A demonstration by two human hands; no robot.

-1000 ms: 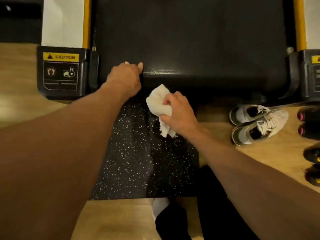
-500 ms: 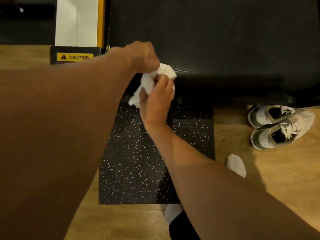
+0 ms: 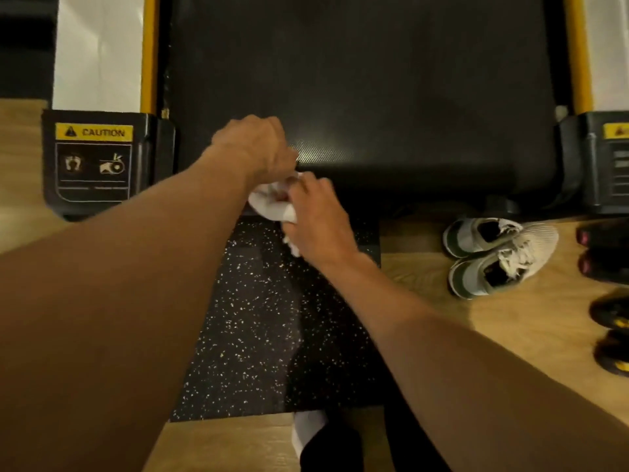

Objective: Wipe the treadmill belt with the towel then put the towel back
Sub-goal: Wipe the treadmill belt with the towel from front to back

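Note:
The black treadmill belt (image 3: 374, 80) fills the upper middle of the head view, between yellow-edged side rails. At its near end both hands meet over a crumpled white towel (image 3: 272, 207). My left hand (image 3: 255, 144) reaches in from the left and closes on the towel's upper part. My right hand (image 3: 316, 216) grips the towel from the right, and a bit of cloth sticks out below its palm. Most of the towel is hidden between the two hands.
A black end cap with a yellow CAUTION label (image 3: 93, 158) sits at the left, another at the right edge (image 3: 609, 158). A speckled black mat (image 3: 265, 335) lies on the wood floor. Grey sneakers (image 3: 493, 257) and dark shoes (image 3: 609, 318) stand at the right. My socked foot (image 3: 308, 429) shows below.
A second ago only my right hand held the towel while my left rested on the belt's edge. Both hands have since come together on it, bunching it at the belt's near end.

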